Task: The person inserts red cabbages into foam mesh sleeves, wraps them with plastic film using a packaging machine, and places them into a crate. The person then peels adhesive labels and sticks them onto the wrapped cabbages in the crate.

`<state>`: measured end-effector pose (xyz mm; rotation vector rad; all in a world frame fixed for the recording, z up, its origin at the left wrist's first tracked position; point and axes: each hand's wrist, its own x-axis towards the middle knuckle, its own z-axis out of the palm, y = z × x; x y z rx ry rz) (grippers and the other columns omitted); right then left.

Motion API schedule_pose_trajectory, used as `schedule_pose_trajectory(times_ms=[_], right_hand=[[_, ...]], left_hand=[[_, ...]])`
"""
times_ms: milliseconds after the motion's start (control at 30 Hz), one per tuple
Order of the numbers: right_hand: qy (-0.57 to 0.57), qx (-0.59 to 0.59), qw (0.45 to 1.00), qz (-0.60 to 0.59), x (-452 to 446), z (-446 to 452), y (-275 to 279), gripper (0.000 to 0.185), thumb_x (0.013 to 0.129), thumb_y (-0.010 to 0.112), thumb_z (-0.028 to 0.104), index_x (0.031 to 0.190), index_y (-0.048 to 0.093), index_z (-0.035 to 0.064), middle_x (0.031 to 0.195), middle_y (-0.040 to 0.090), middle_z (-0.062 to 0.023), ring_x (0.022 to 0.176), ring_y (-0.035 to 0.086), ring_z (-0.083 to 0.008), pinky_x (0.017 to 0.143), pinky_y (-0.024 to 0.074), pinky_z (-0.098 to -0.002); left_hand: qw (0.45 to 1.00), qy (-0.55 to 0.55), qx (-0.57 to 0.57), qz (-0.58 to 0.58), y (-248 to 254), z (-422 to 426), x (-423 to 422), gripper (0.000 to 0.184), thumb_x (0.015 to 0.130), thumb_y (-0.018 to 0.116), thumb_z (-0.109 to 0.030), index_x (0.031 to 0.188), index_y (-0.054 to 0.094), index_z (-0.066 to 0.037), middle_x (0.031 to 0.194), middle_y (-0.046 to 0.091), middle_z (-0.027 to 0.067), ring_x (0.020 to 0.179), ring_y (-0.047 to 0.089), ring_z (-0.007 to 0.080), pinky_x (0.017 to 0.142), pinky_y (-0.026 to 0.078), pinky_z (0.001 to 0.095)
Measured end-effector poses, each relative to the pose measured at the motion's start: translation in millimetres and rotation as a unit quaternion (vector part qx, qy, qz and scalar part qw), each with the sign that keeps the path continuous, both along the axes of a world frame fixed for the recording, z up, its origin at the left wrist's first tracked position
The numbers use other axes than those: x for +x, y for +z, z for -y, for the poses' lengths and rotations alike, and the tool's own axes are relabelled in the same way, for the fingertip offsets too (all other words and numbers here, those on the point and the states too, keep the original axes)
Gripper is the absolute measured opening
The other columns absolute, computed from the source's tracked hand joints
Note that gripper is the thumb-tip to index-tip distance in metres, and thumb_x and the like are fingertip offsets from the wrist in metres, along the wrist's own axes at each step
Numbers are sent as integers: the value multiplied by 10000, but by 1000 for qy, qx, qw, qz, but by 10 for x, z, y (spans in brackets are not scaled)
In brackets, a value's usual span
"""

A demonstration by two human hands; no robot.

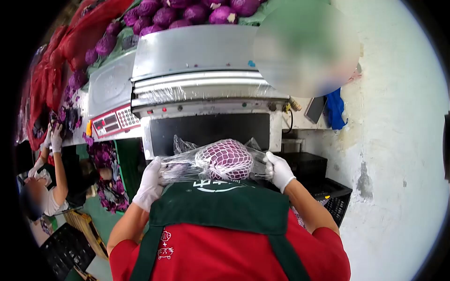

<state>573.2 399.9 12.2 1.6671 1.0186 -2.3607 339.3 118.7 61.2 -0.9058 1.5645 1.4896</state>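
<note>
A purple cabbage [227, 157] in a white foam net is in front of my apron, at the near edge of the wrapping machine. Clear plastic film [180, 168] lies over the cabbage and stretches out to both sides. My left hand [150, 183], in a white glove, is closed on the film's left end. On the other side, my gloved right hand [280, 171] grips the right end. Just beyond the cabbage is the machine's black plate [211, 131]. Whether the cabbage rests on the machine's edge or hangs in the film, I cannot tell.
Film rollers [201, 86] span the machine behind the plate. A scale [115, 122] stands at left, below piled purple cabbages [164, 16]. At right are a phone [315, 109], a blue cloth [334, 108] and a black crate [340, 199]. A co-worker's gloved hands [55, 138] handle leaves far left.
</note>
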Motion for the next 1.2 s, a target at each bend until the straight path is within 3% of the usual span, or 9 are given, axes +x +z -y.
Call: schedule_pose_trajectory(times_ms=[267, 333, 367, 433, 633, 767, 867, 1033, 1200], right_hand=[[-25, -206, 978, 10, -523, 670, -498, 397, 954, 318, 299, 1097, 590, 49, 1158, 624, -93, 1054, 558, -232, 961, 396, -326], [20, -171, 981, -86, -383, 642, -828, 411, 986, 239, 268, 1242, 498, 79, 1276, 536, -73, 1156, 494, -217, 1022, 367, -340], [53, -155, 971, -174, -177, 578, -1186, 461, 1008, 171, 278, 1357, 414, 101, 1383, 456, -60, 1257, 433, -206, 1075, 336, -341], [-109, -151, 978, -90, -460, 716, -218, 320, 974, 310, 150, 1112, 585, 59, 1138, 615, -66, 1036, 558, -166, 921, 442, -320], [170, 277, 900, -292, -907, 818, 576, 127, 914, 538, 109, 810, 544, 36, 801, 512, 9, 751, 496, -66, 702, 423, -210], [73, -189, 930, -307, -976, 1160, 844, 169, 933, 514, 157, 1027, 567, 28, 926, 580, -31, 883, 566, -108, 782, 475, -263], [172, 273, 925, -202, -950, 1395, 820, 263, 912, 544, 186, 1119, 551, 24, 1026, 600, -52, 926, 565, -115, 815, 479, -298], [-76, -69, 937, -333, -409, 1556, 747, 665, 896, 564, 443, 1378, 326, 51, 1320, 427, -91, 1205, 423, -181, 1003, 355, -363], [-125, 235, 868, -419, 147, 1584, 694, 695, 871, 575, 413, 1378, 313, 18, 1361, 396, -106, 1285, 353, -185, 1095, 239, -346]], left_hand=[[850, -475, 229, 10, -1337, -430, 506, 345, 932, 488, -245, 1183, 563, -22, 1107, 629, 92, 999, 568, 184, 915, 438, 303], [732, -580, 330, -135, -2228, -501, 724, 370, 916, 519, -216, 1242, 532, -39, 1217, 579, 87, 1113, 514, 197, 991, 392, 308], [503, -724, 258, -395, -2557, -560, 797, 385, 908, 534, -196, 1264, 520, -51, 1262, 551, 87, 1167, 480, 204, 1025, 365, 314], [665, -580, 285, -375, -2683, -501, 845, 383, 877, 578, -189, 1250, 544, -108, 1255, 551, 87, 1169, 487, 195, 1029, 358, 312], [616, -363, 91, -693, -8, -821, 149, 131, 899, 534, -142, 819, 542, -38, 704, 578, 92, 627, 558, 284, 635, 442, 377], [404, -476, 341, -703, 552, -948, -276, 170, 897, 575, -216, 883, 589, -47, 918, 606, 104, 844, 575, 272, 796, 437, 356], [607, -599, 518, -68, 393, -906, -211, 165, 882, 617, -184, 927, 585, -28, 966, 616, 50, 893, 572, 131, 856, 453, 299], [723, -568, 393, 12, 178, -938, -165, 107, 890, 615, -154, 879, 584, -52, 782, 552, -11, 737, 527, 67, 667, 459, 225], [792, -506, 343, 5, 236, -1280, 620, 260, 941, 542, -176, 1182, 560, -81, 879, 603, 27, 773, 553, 101, 730, 478, 238]])
